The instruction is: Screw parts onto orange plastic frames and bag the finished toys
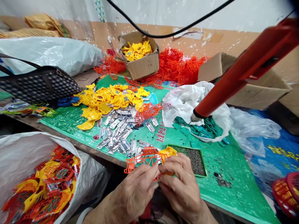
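Observation:
My left hand [137, 188] and my right hand [181, 183] meet low in the middle of the head view, fingers closed. Between them is an orange plastic lattice frame [142, 158], sticking out to the left from my left fingers. A curved yellow plastic piece [170, 151] shows above my right fingertips, against the frame. My fingers hide where the two meet. Beyond my hands lie many silver metal plates [119, 129] and a heap of yellow pieces [109, 99]. Close to my right hand is a green tray [205, 166] of tiny dark screws or rivets.
A red powered driver [243, 67] slants in from the upper right above a white bag [179, 101] of green pieces. Boxes [143, 65] and orange lattice parts [184, 67] line the wall. At lower left, a white sack [74, 152] holds red, orange and yellow parts.

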Available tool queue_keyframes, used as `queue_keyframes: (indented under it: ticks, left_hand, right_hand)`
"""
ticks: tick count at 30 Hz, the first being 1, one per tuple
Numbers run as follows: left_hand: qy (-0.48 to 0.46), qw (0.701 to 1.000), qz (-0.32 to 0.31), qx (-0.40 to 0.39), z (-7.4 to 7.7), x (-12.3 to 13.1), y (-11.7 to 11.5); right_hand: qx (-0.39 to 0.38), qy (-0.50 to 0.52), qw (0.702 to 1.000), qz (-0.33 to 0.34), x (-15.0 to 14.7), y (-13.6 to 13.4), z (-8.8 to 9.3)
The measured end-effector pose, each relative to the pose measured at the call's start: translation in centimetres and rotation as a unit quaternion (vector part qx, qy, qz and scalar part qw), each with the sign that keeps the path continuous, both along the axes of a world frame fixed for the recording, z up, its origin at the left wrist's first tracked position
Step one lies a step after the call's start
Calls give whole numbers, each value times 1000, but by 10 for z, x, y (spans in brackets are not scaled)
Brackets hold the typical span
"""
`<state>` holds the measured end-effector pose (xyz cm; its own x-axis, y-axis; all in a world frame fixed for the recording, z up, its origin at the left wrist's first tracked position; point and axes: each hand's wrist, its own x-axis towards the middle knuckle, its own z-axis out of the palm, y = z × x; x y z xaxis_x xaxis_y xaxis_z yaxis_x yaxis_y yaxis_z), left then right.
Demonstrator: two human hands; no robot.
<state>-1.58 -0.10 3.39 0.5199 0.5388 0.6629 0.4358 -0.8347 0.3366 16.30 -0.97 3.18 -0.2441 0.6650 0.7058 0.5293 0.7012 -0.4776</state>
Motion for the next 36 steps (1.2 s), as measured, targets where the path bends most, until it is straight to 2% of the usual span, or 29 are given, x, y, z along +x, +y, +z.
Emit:
queue_keyframes:
  ticks: [7, 16, 23, 30, 36]
  left_hand:
    - [-3, 1000, -12, -16, -1, -1, 1]
    - [15, 998, -46, -31, -7, -4, 2]
    - [15, 999, -19, -36, -1, -3, 2]
    - [31, 993, -84, -71, -5, -8, 1]
    - [68, 995, -44, -55, -6, -12, -4]
  right_hand:
    - [-25, 13, 999, 30, 5, 1, -2]
    - [-25, 33, 999, 18, 4, 0, -3]
    - [-44, 32, 998, 23, 4, -2, -7]
    - [-36, 30, 999, 24, 6, -3, -6]
    - [-27, 19, 999, 5, 5, -4, -4]
